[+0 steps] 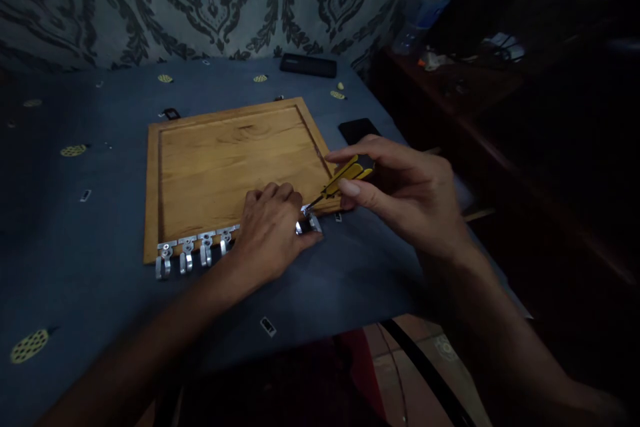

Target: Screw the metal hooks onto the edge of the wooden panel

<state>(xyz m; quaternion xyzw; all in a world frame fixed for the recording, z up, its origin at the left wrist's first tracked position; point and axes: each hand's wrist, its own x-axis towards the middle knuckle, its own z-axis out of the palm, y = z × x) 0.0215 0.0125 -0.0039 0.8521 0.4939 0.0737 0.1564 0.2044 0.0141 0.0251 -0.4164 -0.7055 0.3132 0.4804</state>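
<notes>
1. My right grip [407, 190] is closed, thumb against fingers, on the yellow-and-black handle of the screwdriver [333, 185]. Its shaft slants down to the right end of the metal hook strip [187, 241].
2. To turn a screw well here, I'd bring the handle more upright, square to the strip, and press down while twisting slowly; at this slant the tip could slip.
3. My left grip [270, 230] lies over the strip, fingers curled, thumb beside the end hook. I can't tell whether it's clamped on the metal or only pressing. It should hold the strip flat, with fingertips clear of the tip.
4. The strip runs along the near edge of the wooden board [225, 163], hooks jutting past it towards me; my left grip hides its middle.
5. The board lies flat on the cloth-covered desk [113, 227]. A dark flat thing [359, 129] sits just beyond my right grip; a black case [309, 65] lies well back. Neither blocks the screwdriver, but the dim light makes the screw hard to see.
</notes>
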